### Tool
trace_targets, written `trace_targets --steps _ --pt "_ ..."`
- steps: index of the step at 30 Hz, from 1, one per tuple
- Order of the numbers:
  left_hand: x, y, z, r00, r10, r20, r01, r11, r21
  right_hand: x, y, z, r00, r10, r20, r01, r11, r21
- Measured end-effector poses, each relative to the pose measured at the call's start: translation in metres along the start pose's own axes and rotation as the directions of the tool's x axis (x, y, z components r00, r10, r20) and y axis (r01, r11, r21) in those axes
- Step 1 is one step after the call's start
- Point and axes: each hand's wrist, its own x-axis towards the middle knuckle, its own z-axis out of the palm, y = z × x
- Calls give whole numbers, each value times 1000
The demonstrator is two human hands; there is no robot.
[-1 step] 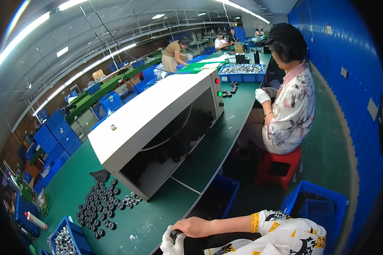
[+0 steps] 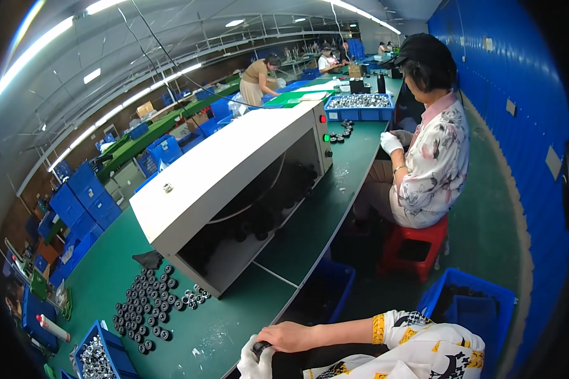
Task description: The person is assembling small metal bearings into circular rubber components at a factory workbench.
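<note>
At the table's near edge, my left hand (image 2: 254, 361), in a white glove, is closed round a small black round part (image 2: 261, 347). My bare right hand (image 2: 288, 336) meets it there, its fingers bent onto the same part, which they partly cover. Many similar black wheel-like pieces (image 2: 146, 303) lie loose on the green table (image 2: 224, 319), left of my hands. Beside them is a little cluster of shiny metal rings (image 2: 196, 297).
A white box-shaped machine (image 2: 227, 170) with an open front stands across the table. A blue bin of metal parts (image 2: 102, 354) is at lower left. To the right, a co-worker (image 2: 433, 145) sits on a red stool (image 2: 416, 246) near a blue crate (image 2: 474, 303).
</note>
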Motion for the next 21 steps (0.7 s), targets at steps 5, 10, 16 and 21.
trace_targets --steps 5,10,16,21 --pt "4 24 2 996 8 -85 13 970 242 10 6 0 996 -89 4 88 994 67" --pt "2 -4 5 983 -47 -177 33 996 -82 8 2 10 999 42 31 -47 982 182" --pt "-8 7 -8 987 -15 -161 49 976 213 12 -8 8 995 44 94 -60 982 181" --pt "-9 6 -12 968 27 -251 -37 999 -33 22 -21 5 993 105 48 -115 943 313"
